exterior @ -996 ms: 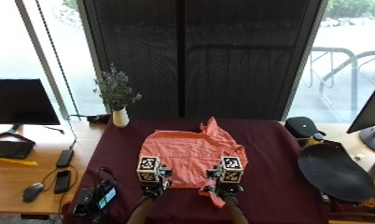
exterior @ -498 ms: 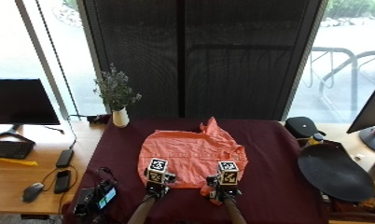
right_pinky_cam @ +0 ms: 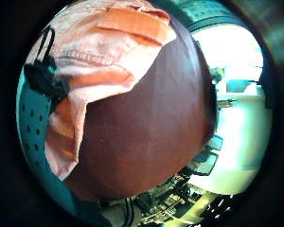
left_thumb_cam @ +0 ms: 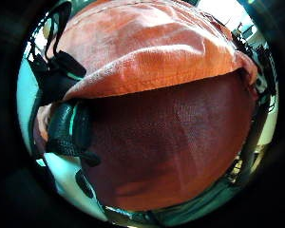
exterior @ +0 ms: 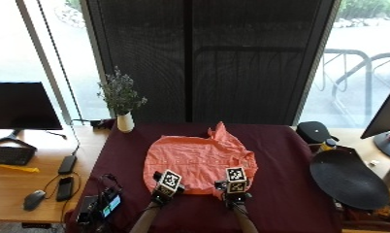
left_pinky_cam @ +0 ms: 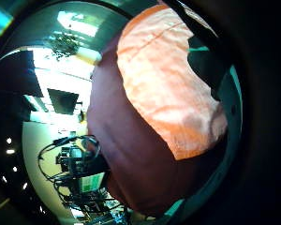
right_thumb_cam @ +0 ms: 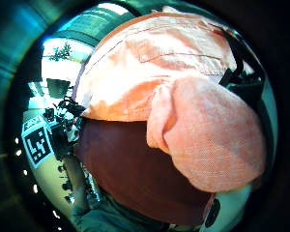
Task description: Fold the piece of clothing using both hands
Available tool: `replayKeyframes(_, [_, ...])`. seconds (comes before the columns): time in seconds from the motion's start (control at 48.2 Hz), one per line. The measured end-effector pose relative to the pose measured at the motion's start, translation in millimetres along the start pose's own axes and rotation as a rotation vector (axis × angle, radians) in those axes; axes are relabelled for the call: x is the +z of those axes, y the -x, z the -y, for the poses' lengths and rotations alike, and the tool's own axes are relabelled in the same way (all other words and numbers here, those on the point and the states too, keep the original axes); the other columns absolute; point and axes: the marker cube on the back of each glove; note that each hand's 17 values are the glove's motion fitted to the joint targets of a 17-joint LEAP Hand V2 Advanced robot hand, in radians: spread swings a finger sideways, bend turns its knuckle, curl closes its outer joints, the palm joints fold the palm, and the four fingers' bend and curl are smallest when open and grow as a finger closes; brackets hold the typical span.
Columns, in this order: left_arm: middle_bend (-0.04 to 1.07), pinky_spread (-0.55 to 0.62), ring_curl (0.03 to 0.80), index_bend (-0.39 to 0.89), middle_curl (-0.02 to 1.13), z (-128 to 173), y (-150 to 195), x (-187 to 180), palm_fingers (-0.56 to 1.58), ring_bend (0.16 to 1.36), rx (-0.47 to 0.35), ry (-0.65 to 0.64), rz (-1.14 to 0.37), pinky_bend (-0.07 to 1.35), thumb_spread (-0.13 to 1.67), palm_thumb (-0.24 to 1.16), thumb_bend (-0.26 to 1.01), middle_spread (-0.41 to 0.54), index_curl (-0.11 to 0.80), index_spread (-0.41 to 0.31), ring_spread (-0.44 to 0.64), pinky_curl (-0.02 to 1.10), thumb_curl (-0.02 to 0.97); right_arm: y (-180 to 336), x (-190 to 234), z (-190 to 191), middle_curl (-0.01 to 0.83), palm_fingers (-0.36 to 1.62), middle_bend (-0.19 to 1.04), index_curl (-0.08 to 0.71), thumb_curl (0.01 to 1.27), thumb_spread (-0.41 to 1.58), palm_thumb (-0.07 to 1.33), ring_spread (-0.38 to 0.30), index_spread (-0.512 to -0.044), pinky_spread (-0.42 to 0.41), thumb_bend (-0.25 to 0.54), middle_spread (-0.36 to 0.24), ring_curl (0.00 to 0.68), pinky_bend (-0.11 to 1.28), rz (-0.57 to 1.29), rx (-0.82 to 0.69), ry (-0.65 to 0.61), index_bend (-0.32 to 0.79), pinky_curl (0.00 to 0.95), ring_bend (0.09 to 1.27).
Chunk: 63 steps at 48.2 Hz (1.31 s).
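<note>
Orange shirt [exterior: 198,162] lies spread on the dark red surface [exterior: 279,194], directly ahead of the person, its body reaching away from both hands toward the vase with sprigs [exterior: 122,104] and the window. Left hand [exterior: 164,187] and right hand [exterior: 232,188] sit at the near hem, level with each other, so neither is nearer. Long axis runs roughly near-to-far, so I'd expect the fold to go away from the body.

Outside view hides the fingers under the gloves. Palm views fill that in: left thumb side shows a gloved finger [left_thumb_cam: 66,128] curled at the hem edge with cloth draped over the palm; right thumb side shows a bunched lobe of cloth [right_thumb_cam: 212,140] lifted off the surface. Both hands look pinched on the hem
</note>
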Motion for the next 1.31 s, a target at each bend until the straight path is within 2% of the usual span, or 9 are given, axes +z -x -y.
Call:
replayKeyframes(0.166, [0.54,0.11,0.351,0.3,0.51,-16,7,-29,1.06,0.5,0.06,0.111,-0.12,0.07,1.2,0.61,0.0,-0.304,0.439,-0.272,-0.27,0.16,0.348,-8,-7,-10,0.396,1.26,0.29,0.355,0.46,1.07,0.99,-0.24,-0.304,-0.218,0.071,-0.197,0.39,0.5,-0.109,0.009,0.111,0.09,0.347,0.57])
replayKeyframes(0.373, [0.59,0.11,0.378,0.31,0.53,-35,40,-102,1.08,0.52,0.093,0.208,-0.185,0.05,1.19,0.64,-0.01,-0.329,0.468,-0.295,-0.3,0.09,0.353,-7,-88,-35,0.429,1.28,0.32,0.327,0.47,1.04,1.02,-0.27,-0.299,-0.31,0.027,-0.218,0.427,0.55,-0.072,-0.061,0.151,0.11,0.373,0.66])
replayKeyframes(0.602, [0.67,0.12,0.405,0.3,0.54,77,93,-131,1.1,0.56,-0.209,-0.098,-0.067,0.05,1.19,0.65,-0.02,-0.352,0.484,-0.308,-0.33,0.02,0.347,-19,-181,110,0.452,1.29,0.36,0.32,0.46,1.04,1.07,-0.265,-0.315,-0.344,0.003,-0.245,0.446,0.56,-0.12,0.215,-0.547,0.13,0.378,0.7])
replayKeyframes(0.726, [0.71,0.14,0.41,0.29,0.55,129,105,-115,1.07,0.54,-0.325,-0.115,-0.081,0.06,1.24,0.69,0.0,-0.351,0.491,-0.31,-0.32,0.0,0.339,-16,-187,178,0.454,1.28,0.36,0.324,0.46,1.03,1.08,-0.268,-0.321,-0.347,-0.012,-0.252,0.448,0.57,-0.11,0.297,-0.616,0.13,0.381,0.7])
replayKeyframes(0.871, [0.72,0.17,0.411,0.3,0.55,167,142,-109,1.04,0.51,-0.507,-0.314,0.095,0.06,1.28,0.72,0.0,-0.343,0.506,-0.311,-0.3,-0.01,0.33,6,-183,231,0.457,1.28,0.35,0.327,0.47,0.95,1.08,-0.267,-0.324,-0.356,-0.024,-0.256,0.446,0.57,-0.199,0.263,-0.639,0.14,0.379,0.69])
replayKeyframes(0.975, [0.72,0.18,0.414,0.32,0.55,183,124,-67,1.03,0.5,-0.467,-0.235,0.047,0.06,1.31,0.73,0.0,-0.338,0.514,-0.311,-0.29,-0.01,0.321,10,-149,250,0.47,1.3,0.39,0.322,0.45,0.91,1.01,-0.276,-0.325,-0.36,-0.06,-0.26,0.447,0.56,-0.386,0.294,-0.531,0.12,0.376,0.7])
replayKeyframes(1.058, [0.71,0.19,0.416,0.33,0.56,173,108,-32,1.02,0.5,-0.414,-0.01,0.016,0.07,1.33,0.73,-0.01,-0.333,0.521,-0.309,-0.29,-0.01,0.313,10,-117,257,0.48,1.33,0.43,0.317,0.42,0.89,0.9,-0.281,-0.324,-0.368,-0.077,-0.262,0.451,0.55,-0.464,0.309,-0.386,0.12,0.374,0.73])
replayKeyframes(1.162, [0.71,0.19,0.419,0.33,0.56,177,125,-14,1.02,0.49,-0.465,0.05,0.133,0.07,1.34,0.73,-0.01,-0.329,0.527,-0.309,-0.28,-0.01,0.304,2,-103,275,0.492,1.34,0.47,0.313,0.4,0.88,0.82,-0.285,-0.322,-0.379,-0.058,-0.264,0.456,0.55,-0.445,0.344,-0.421,0.12,0.373,0.75])
replayKeyframes(1.307, [0.72,0.2,0.422,0.33,0.56,187,85,-12,1.0,0.49,-0.38,0.065,-0.226,0.06,1.35,0.73,-0.01,-0.327,0.531,-0.311,-0.28,-0.02,0.294,-2,-95,250,0.49,1.25,0.46,0.306,0.4,0.88,0.83,-0.273,-0.327,-0.353,-0.025,-0.261,0.454,0.57,-0.238,0.358,-0.153,0.11,0.381,0.75])
